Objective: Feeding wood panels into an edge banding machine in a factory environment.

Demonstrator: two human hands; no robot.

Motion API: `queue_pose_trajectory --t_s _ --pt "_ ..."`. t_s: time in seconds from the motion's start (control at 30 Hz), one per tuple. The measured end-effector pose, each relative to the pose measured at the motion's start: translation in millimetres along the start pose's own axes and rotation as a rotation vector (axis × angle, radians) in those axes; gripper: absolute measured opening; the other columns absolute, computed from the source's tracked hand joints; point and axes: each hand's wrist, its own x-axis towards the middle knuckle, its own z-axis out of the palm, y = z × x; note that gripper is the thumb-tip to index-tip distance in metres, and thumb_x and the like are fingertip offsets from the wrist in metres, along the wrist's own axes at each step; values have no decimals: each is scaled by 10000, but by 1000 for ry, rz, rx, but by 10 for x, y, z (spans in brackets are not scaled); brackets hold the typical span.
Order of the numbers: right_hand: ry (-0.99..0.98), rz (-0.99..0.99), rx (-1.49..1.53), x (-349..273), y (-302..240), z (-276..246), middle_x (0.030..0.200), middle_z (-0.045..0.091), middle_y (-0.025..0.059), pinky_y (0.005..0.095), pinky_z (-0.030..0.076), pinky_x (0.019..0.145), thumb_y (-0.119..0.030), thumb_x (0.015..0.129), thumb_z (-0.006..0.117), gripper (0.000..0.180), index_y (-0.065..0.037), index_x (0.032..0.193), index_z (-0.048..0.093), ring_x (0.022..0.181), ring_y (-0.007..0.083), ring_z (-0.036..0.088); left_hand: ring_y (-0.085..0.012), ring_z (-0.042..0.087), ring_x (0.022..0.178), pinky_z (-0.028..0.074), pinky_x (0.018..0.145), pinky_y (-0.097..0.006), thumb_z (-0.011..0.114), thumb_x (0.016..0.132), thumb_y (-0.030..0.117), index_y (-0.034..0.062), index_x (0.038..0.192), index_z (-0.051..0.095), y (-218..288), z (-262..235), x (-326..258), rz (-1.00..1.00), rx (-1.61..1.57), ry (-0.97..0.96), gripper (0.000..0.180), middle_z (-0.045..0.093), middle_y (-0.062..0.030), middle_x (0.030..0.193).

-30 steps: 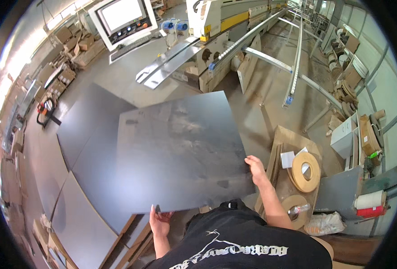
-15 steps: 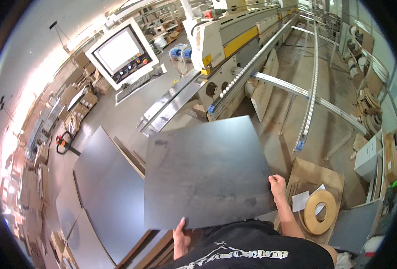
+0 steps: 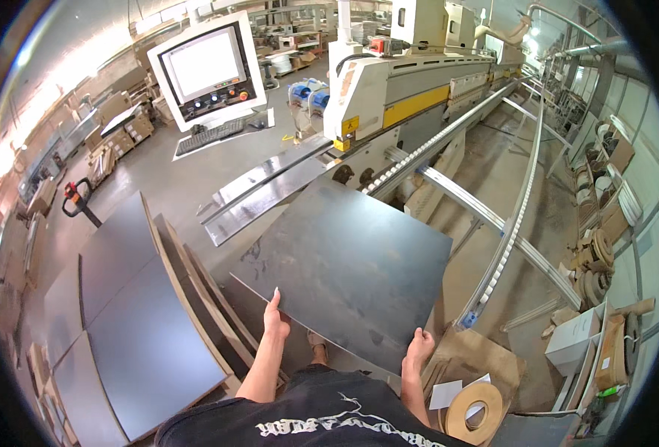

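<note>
dark grey panel [image 3: 352,261], borne by both hands: left hand [image 3: 276,320] grips the near edge toward its left corner; right hand [image 3: 417,350] grips beside the near right corner. the far edge overlaps the metal machine bed [image 3: 258,190], contact unclear; floor [image 3: 214,261] separates the left corner from the panel stack [image 3: 150,335].

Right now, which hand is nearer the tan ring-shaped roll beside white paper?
Right. The right hand, on the right edge of the dark rectangular panel, is beyond and left of the roll; the left hand, on the panel's near edge, is farther left.
</note>
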Motion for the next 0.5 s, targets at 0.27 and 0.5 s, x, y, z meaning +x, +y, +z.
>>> queue_pose_trajectory --t_s 0.27,0.5 --pt "94 -50 -183 232 98 1180 866 669 135 386 476 771 -183 935 642 265 81 945 654 797 219 594 -255 615 1168 497 1007 -441 652 987 344 85 1341 544 220 74 1716 -6 -48 -36 452 639 -54 1297" --pt "-440 94 50 46 46 1821 865 666 59 327 513 686 -214 969 663 223 -12 1055 619 709 152 610 -272 562 1223 448 1066 -437 652 987 369 43 1412 482 821 -88 2929 53 18 137 562 578 -94 1363"
